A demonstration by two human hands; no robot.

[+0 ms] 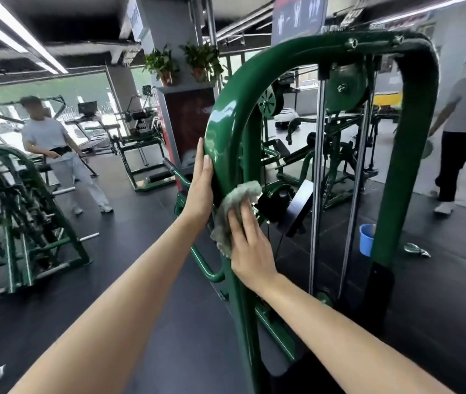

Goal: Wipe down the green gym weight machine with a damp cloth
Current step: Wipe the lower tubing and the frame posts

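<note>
The green weight machine [254, 81] was seen close in front, its arched tubular frame rising from the dark floor [112, 308] and curving over to a second upright on the right. The left hand [200, 191] was laid against the outer side of the near upright, fingers straight and together, palm flat on the paint, nothing being gripped. The right hand [250, 245] was pressed against the same upright just below and beside the left, and a pale grey-green cloth [234, 206] was held under its fingers, bunched against the tube, with folds showing above and to the left of the fingertips. Behind the frame, chrome guide rods [318, 180] and a green pulley [342, 83] were visible. A blue bucket [366, 240] was seen on the floor, partly hidden by the far upright. Two other people were present in the background, blurred.
</note>
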